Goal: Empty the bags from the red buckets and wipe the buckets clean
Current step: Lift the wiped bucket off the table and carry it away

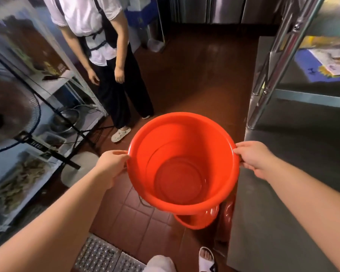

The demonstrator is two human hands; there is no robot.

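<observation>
Standing on a brown tiled floor [194, 79] between a steel counter [283, 203] and a shelf rack [53, 91], another person [104, 55] ahead. Red bucket [183, 163] held above the floor, a second red bucket [196, 220] below it. Left hand [111, 163] grips the left rim, right hand [253, 158] grips the right rim, arms extended.

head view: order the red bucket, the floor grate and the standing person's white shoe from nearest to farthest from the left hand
1. Red bucket: the left hand grips its rim.
2. White shoe: up and just right of the hand, on the floor.
3. Floor grate: bottom of frame, under the forearm.
</observation>
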